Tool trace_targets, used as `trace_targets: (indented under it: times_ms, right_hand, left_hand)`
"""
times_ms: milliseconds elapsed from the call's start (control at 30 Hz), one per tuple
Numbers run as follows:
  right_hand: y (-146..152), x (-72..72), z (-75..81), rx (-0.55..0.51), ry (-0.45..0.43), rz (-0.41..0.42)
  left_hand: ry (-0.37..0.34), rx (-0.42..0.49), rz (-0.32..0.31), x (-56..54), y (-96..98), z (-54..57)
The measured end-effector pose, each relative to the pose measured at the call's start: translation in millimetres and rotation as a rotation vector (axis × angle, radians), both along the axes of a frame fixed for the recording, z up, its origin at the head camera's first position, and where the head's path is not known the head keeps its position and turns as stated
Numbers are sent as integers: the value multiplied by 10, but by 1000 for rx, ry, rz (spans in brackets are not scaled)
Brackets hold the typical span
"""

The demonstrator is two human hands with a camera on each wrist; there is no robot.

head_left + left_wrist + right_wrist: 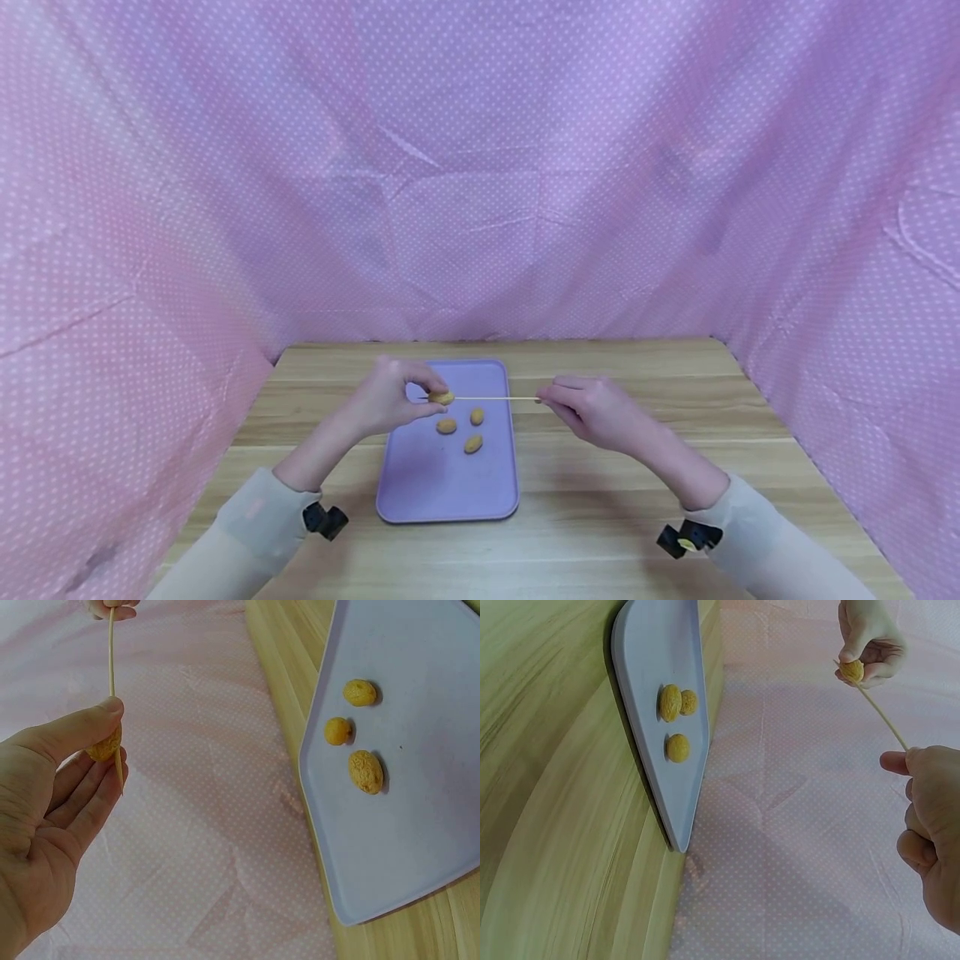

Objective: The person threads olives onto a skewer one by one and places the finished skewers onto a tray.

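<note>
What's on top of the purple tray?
Three small yellow oval pieces lie on the tray, plus a tiny dark speck. In the head view, the left hand hides some of the tray's far left part. The spots under the pieces can't be seen.

Wears long, pale off-white sleeves, with a left sleeve [213, 562] and a right sleeve [787, 554] alike in colour. Looks slightly greyer toward the ends, in a broad band at the left cuff [273, 521] and the right cuff [738, 521]. Bears a faint pinkish patch [255, 507] on the left cuff. Carries a left black device [333, 524] at the inner edge of that cuff, small and blocky, in two joined lumps. Has a similar right black device [699, 533] by the other cuff, with a small yellow spot [686, 545]. Goes bare from cuffs to fingertips, on left hand [393, 396] and right hand [596, 408] both.
</note>
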State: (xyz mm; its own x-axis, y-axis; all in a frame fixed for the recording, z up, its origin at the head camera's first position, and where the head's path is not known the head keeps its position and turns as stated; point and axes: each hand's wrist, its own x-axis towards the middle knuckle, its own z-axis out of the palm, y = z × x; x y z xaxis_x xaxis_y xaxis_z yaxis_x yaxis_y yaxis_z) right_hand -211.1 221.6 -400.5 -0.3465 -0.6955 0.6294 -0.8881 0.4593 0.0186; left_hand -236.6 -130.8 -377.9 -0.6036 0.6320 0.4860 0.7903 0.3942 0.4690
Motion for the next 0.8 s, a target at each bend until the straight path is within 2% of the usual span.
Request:
trace_targets:
  times_ms: [267,800]
  right_hand:
    - [-78,6,7,2,-6,-6]
    - [-132,53,3,25,-49,-38]
  left_hand:
    - [-15,-24,29,9,-24,23]
    - [-6,-21,8,39,21,-8]
